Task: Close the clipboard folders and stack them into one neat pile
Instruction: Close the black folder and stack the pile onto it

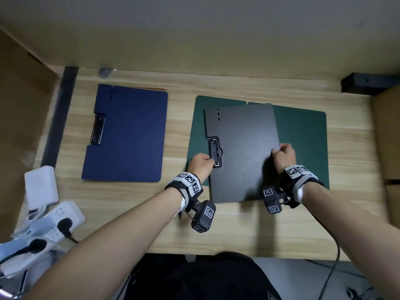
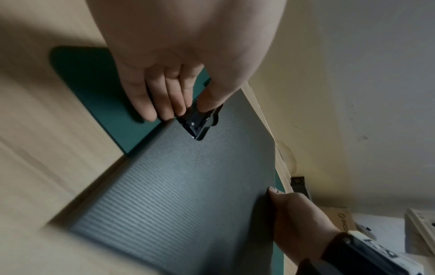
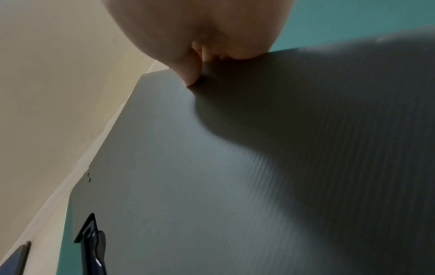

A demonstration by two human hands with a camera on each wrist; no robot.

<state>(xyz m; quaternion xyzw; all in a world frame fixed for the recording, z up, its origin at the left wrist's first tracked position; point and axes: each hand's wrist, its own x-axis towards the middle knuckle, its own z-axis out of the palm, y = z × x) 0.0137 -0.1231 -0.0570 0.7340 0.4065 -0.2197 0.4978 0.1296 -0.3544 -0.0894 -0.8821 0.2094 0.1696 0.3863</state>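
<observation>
Far left on the desk (image 1: 216, 230), blue folder (image 1: 127, 135) lies closed and flat, something orange peeking from under its back edge, contents not visible. Centre-right, black folder (image 1: 242, 152) sits closed on top of the open green folder (image 1: 303, 135); left hand (image 1: 200, 164) grip pinches its metal clip (image 1: 215, 152), right hand (image 1: 284, 155) grip pinches the right edge. Judging by looks: thin, light, stiff ribbed plastic, probably slick, so hold by clip and opposite edge.

bare forearms, grey-and-black wrist bands (image 1: 190, 182) with black-and-white square markers, black camera mounts (image 1: 203, 216) beneath
</observation>
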